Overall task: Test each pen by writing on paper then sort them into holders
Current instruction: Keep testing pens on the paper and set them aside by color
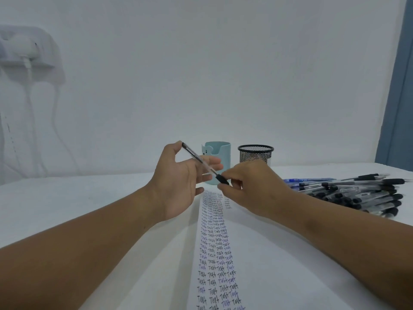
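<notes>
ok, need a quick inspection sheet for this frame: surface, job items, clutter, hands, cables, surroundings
Surface: white table, paper with columns of "Test" handwriting.
Job's things: one pen held in the air; pile of pens at right; teal holder and black mesh holder at the back, no pens seen sticking out.
Clutter: nothing seen.
Hands: left hand grips the pen's barrel; right hand pinches its black cap end with the fingers.
Cables: white cables hang from a wall socket, far left.
Surroundings: white wall, blue curtain at right.
</notes>
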Demonstrator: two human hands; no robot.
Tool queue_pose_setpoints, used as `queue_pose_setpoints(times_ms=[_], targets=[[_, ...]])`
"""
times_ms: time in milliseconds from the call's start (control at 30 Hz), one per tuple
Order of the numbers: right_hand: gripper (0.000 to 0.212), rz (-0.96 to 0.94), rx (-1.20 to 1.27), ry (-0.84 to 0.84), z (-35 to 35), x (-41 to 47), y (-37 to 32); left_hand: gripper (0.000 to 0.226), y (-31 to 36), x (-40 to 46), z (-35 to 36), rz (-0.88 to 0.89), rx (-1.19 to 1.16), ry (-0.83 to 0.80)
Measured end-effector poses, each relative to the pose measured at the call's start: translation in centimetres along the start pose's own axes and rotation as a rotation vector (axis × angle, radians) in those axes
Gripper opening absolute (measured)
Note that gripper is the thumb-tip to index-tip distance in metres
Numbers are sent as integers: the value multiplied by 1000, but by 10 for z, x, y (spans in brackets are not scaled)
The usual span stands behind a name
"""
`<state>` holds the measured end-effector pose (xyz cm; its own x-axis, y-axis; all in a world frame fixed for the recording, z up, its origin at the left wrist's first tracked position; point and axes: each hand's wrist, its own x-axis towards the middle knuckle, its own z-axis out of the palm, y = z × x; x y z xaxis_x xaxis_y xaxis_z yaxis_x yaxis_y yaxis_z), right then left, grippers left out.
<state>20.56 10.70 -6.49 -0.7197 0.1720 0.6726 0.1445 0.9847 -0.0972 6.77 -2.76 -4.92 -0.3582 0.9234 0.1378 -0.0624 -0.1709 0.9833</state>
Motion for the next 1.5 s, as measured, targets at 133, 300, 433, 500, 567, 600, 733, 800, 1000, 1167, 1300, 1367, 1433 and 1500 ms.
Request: queue_pose_setpoints(times_ms=[133, 300, 433, 500, 567, 600, 733, 800, 1000, 1167, 1300, 1367, 1433, 1500], targets=[[15, 241, 156, 5, -1, -4, 5, 82, -14, 1, -13, -4, 500, 51], [27, 531, 791, -84, -1, -4, 3, 32, -22, -2, -27, -6, 1140, -12], [34, 582, 859, -174, 3, 1, -1, 36, -18, -2, -26, 6, 1151, -17], [32, 577, 871, -229, 2, 1, -3, 36, -19, 0, -28, 20, 1163, -25], [35, 562, 863, -238, 2, 1, -4, 36, -20, 0, -28, 27, 1165, -21], [39, 553, 840, -226, 3, 1, -3, 35, -21, 1, -28, 28, 1161, -19], [45, 529, 721, -204, 7, 0, 0, 34, -23, 1, -29, 35, 1140, -14], [45, 526, 702, -216, 8, -1, 2, 34, -24, 1, -29, 42, 1140, -9], [40, 505, 702, -246, 7, -1, -2, 32, -25, 1, -28, 41, 1132, -11], [41, 490, 674, -256, 7, -1, -2, 31, -27, 3, -31, 48, 1133, -9], [38, 475, 633, -267, 6, -2, -5, 32, -27, 3, -31, 40, 1122, -9], [38, 476, 634, -279, 6, -1, -5, 31, -27, 3, -31, 44, 1121, -12], [39, 481, 649, -298, 5, -1, -5, 31, -27, 3, -30, 42, 1124, -5], [41, 480, 663, -287, 5, -2, -5, 32, -27, 2, -30, 36, 1130, 2]])
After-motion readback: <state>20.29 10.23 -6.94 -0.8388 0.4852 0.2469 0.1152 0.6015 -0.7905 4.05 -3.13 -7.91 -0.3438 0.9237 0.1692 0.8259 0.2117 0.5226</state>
